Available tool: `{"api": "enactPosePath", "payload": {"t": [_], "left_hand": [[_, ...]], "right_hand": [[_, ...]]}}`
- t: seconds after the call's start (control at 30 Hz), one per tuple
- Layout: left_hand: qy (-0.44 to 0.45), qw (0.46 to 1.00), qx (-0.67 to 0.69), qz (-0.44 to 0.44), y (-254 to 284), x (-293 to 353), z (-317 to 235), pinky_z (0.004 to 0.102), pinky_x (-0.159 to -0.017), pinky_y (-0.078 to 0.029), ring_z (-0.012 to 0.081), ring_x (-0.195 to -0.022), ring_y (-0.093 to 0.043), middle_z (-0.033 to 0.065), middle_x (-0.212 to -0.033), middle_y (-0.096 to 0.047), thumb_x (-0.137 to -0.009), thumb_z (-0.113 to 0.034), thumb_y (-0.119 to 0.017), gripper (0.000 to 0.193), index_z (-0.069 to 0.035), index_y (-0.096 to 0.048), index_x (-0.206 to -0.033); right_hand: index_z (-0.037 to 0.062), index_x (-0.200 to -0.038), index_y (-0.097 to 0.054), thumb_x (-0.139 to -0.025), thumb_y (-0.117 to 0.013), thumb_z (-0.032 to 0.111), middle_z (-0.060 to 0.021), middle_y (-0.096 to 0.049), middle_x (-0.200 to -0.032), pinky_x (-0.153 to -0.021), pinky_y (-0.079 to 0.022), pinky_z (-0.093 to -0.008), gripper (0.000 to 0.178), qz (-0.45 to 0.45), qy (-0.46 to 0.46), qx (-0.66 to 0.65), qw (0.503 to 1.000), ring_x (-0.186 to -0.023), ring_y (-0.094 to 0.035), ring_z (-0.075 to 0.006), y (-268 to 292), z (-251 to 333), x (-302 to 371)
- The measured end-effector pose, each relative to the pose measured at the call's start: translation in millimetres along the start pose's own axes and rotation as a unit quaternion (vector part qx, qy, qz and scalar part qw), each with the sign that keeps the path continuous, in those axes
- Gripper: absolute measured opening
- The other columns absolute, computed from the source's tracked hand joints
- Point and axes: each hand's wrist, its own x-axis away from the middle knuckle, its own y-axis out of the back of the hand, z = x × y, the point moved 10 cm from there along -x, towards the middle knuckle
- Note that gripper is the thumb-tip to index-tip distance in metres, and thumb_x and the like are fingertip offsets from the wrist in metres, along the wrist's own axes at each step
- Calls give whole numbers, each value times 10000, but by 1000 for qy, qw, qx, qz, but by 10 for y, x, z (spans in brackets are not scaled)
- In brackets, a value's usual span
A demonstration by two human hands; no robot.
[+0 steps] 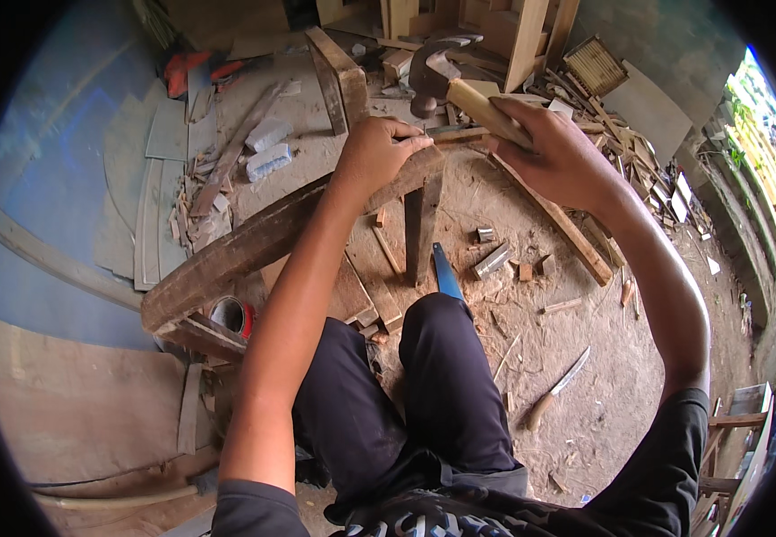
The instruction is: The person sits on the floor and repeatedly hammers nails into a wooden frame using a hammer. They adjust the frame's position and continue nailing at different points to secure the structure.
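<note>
My right hand [554, 154] is wrapped round the wooden handle of a claw hammer [473, 100]. The hammer's dark metal head is raised just above my left fingertips. My left hand [381, 154] is closed in a pinch at the far end of a worn wooden beam [254, 234]. A thin, dark nail [425, 129] stands upright at those fingertips, its lower end hidden. Just right of the nail, a short strip of wood [461, 135] extends from the beam's end. The beam rests on wooden legs [422, 224], like a sawhorse.
A knife [560, 387] lies on the dusty floor to the right. Near my knees are a blue saw blade [446, 271] and a metal tube [493, 260]. Another wooden trestle [339, 76] stands ahead. Scrap wood [621, 134] is heaped at the far right. A long batten [554, 219] lies below my right hand.
</note>
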Motion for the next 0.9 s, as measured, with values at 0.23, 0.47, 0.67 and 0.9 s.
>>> {"api": "enactPosePath", "payload": {"t": [0.23,0.47,0.67,0.9], "left_hand": [[2,1000,25,2,15,5,5,343,-822,-538,234,-893,-720,115,-1005,-764,-858,-307,-787,320,-20,-779,-999],[14,1000,18,4,10,-14,68,343,-840,-539,241,-921,-720,125,-1010,-762,-842,-302,-802,322,-16,-779,-986],[1,1000,-2,-2,-9,-48,62,342,-848,-539,233,-917,-720,126,-1007,-760,-837,-303,-806,318,-23,-782,-987],[-12,1000,11,-13,-12,-54,57,356,-825,-547,246,-884,-725,134,-964,-761,-819,-308,-815,315,-29,-787,-964]], "right_hand": [[-7,-1323,-568,-965,-672,239,-178,-690,-834,-657,-514,-404,446,-54,41,19,997,-689,-674,-265,48,-34,17],[-12,-1269,-566,-926,-613,122,-237,-691,-808,-716,-540,-473,371,-45,-9,-16,999,-792,-712,-384,27,34,22],[-37,-1330,-561,-955,-663,222,-228,-701,-901,-732,-532,-434,467,-66,59,31,996,-805,-708,-336,78,99,16],[-21,-1310,-564,-956,-668,213,-227,-697,-916,-752,-526,-444,437,-38,32,29,998,-821,-706,-347,-23,43,18]]}}
